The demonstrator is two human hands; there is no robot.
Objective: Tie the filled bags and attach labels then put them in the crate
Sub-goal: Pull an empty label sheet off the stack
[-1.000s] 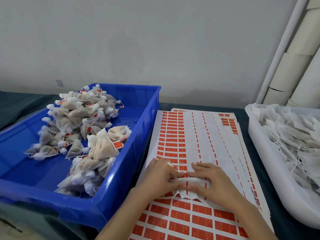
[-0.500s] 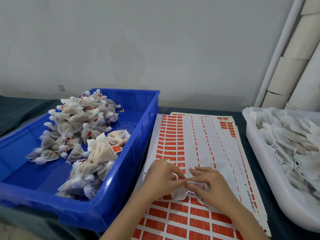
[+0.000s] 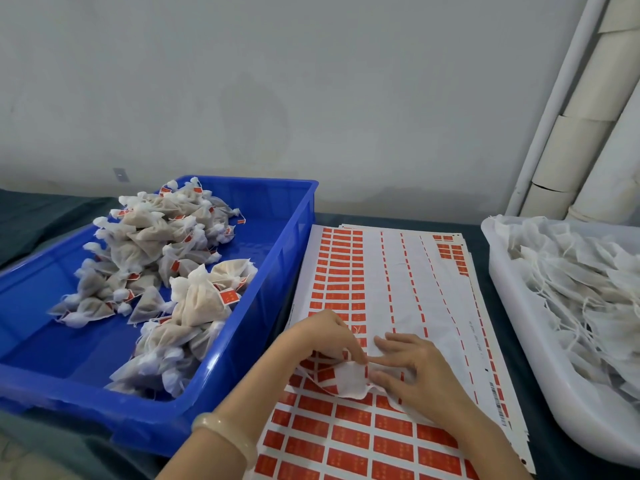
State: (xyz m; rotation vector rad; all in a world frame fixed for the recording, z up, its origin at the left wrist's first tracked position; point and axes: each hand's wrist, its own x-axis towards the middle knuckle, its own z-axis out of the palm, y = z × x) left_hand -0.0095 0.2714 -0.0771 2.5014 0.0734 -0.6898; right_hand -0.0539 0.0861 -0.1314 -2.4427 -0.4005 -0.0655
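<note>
Both hands are working a small white bag (image 3: 349,380) lying on the label sheets (image 3: 401,278) near the middle of the bench's front edge. Left hand (image 3: 322,341) is pinching its top with curled fingers; right hand (image 3: 417,374) is pinching its right side between thumb and forefinger, other fingers loosely spread. Blue crate (image 3: 294,258) of tied bags (image 3: 197,299) is sitting along the bench's left edge, and a white tray (image 3: 516,317) at the right edge.

Left hand (image 3: 325,341), right hand (image 3: 414,367): pinching white bag (image 3: 349,379) on label sheet (image 3: 398,296) | blue crate (image 3: 284,237): tied bags (image 3: 166,258) | table's right edge: white tray (image 3: 519,323)
</note>
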